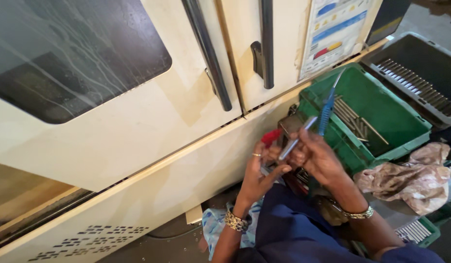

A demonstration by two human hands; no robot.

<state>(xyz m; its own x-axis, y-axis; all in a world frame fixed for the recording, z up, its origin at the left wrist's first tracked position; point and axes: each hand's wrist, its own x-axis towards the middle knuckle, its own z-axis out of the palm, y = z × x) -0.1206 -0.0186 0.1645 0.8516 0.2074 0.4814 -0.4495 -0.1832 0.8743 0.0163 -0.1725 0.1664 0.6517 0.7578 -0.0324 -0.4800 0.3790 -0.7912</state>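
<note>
The metal rod (297, 139) is pinched in the right hand (317, 157) alongside a blue tool (326, 109), above the lap; the left hand (258, 171), fingers curled beside a red object (270, 137), touches its lower end. It could slip from so crowded a grip.

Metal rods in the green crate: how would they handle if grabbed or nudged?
The rods look like thin, straight metal, so probably stiff and heavy for their size. Round and lying loose in the green crate, they would likely roll and slip.
</note>
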